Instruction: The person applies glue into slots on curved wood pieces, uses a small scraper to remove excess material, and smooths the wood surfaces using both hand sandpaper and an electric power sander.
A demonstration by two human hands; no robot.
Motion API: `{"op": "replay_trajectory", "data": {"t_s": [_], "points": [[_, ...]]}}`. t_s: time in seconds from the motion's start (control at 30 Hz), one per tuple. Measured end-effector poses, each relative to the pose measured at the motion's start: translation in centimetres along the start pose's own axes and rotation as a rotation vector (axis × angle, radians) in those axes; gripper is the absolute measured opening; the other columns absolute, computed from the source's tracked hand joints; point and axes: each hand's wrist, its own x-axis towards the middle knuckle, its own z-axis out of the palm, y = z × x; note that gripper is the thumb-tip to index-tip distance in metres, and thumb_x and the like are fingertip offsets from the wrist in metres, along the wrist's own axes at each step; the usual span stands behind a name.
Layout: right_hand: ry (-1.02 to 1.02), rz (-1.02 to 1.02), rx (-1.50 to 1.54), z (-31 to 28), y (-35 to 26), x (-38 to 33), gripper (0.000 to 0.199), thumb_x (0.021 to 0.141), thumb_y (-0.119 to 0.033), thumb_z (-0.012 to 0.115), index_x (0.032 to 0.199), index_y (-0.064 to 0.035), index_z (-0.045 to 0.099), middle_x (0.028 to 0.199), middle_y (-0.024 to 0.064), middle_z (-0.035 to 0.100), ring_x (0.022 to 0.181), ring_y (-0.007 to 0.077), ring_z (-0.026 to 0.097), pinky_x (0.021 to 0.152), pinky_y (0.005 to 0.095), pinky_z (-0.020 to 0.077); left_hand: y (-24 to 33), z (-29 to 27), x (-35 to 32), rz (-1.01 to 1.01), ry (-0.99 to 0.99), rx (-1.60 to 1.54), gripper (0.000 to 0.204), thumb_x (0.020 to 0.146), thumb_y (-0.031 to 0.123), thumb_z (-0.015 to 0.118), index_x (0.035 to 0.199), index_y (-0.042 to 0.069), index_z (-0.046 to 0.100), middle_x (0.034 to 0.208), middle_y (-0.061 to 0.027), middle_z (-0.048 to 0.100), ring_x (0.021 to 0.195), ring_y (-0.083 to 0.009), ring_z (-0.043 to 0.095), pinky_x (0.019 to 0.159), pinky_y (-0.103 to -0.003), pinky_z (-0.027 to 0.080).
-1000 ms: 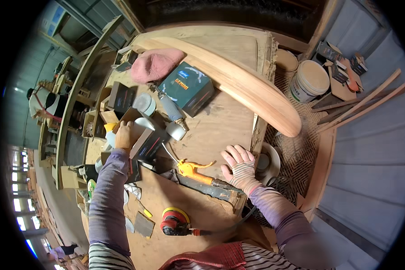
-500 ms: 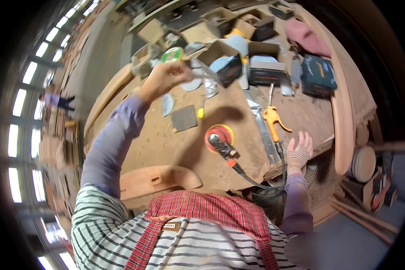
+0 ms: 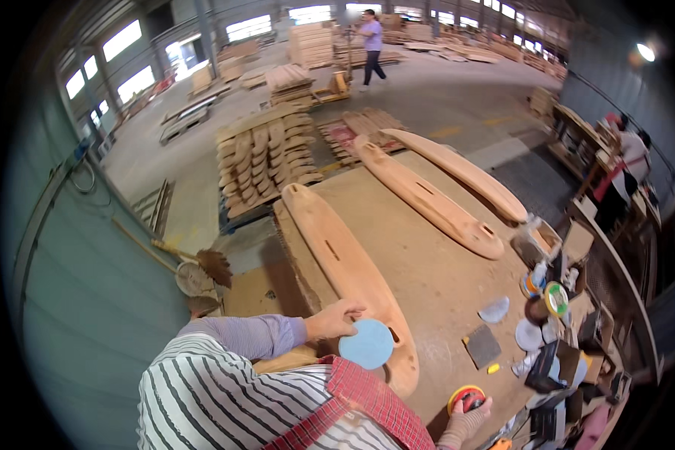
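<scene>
Between the fingers of my left hand (image 3: 331, 319) is a round light-blue sanding disc (image 3: 367, 346), held by its edge over the near end of a long shaped wooden board (image 3: 336, 253). My right hand (image 3: 466, 426) is closed around a red and yellow disc sander (image 3: 468, 396) at the table's near right. A grey square abrasive pad (image 3: 482, 346) and a small yellow piece (image 3: 493, 368) lie beyond the sander. Its hose is mostly hidden.
Two more shaped boards, one with slots (image 3: 429, 202) and one plainer (image 3: 465, 178), lie across the table. Boxes (image 3: 545, 367), discs (image 3: 528, 334) and a tape roll (image 3: 556, 298) crowd the right. Stacked wood (image 3: 266, 156) stands beyond; a person (image 3: 371, 45) walks far off.
My view has swung left. My left hand has come from near the boxes to the wooden board with the blue disc. My right hand, open before, now grips the sander.
</scene>
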Motion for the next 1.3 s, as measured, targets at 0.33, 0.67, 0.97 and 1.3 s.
{"op": "replay_trajectory", "data": {"t_s": [0.33, 0.67, 0.97, 1.3], "points": [[0.270, -0.463, 0.196, -6.9, -15.9, -7.1, 0.062, 0.071, -0.028, 0.082, 0.116, 0.0068, 0.056, 0.108, 0.0215, 0.064, 0.099, 0.0321, 0.063, 0.089, 0.0396, 0.0508, -0.7, -18.9, 2.3, 0.192, -0.254, 0.447, 0.012, 0.089, 0.016, 0.067, 0.095, 0.007, 0.070, 0.141, -0.0132, 0.053, 0.120, -0.0193, 0.055, 0.095, -0.032, 0.048], [-0.073, -0.337, 0.419, 3.5, -39.3, -16.5, 0.060, 0.078, -0.033, 0.072, 0.122, 0.0037, 0.054, 0.113, 0.0208, 0.062, 0.103, 0.0322, 0.062, 0.090, 0.0419, 0.0518, -4.5, -34.3, 7.6, -0.264, -1.171, -0.326, 0.023, 0.101, 0.015, 0.053, 0.120, 0.002, 0.050, 0.135, -0.0083, 0.053, 0.122, -0.0147, 0.046, 0.103, -0.033, 0.038], [-0.533, -0.128, 0.930, 7.0, -45.6, -18.6, 0.059, 0.084, -0.038, 0.063, 0.127, 0.0010, 0.052, 0.118, 0.0202, 0.061, 0.106, 0.0322, 0.062, 0.091, 0.0439, 0.0527, -1.4, -42.7, 6.8, 0.395, -0.687, 0.501, 0.031, 0.096, 0.016, 0.048, 0.125, 0.007, 0.050, 0.118, -0.0168, 0.058, 0.108, -0.0342, 0.057, 0.092, -0.041, 0.046], [-0.860, -0.052, 1.318, 9.3, -44.5, -18.6, 0.059, 0.090, -0.043, 0.052, 0.133, -0.0021, 0.050, 0.124, 0.0195, 0.059, 0.111, 0.0323, 0.061, 0.092, 0.0462, 0.0538, -1.9, -46.5, -3.8, 0.114, -0.772, 0.558, 0.046, 0.096, 0.021, 0.052, 0.139, 0.007, 0.045, 0.124, -0.0181, 0.059, 0.102, -0.0306, 0.061, 0.090, -0.038, 0.046]]}}
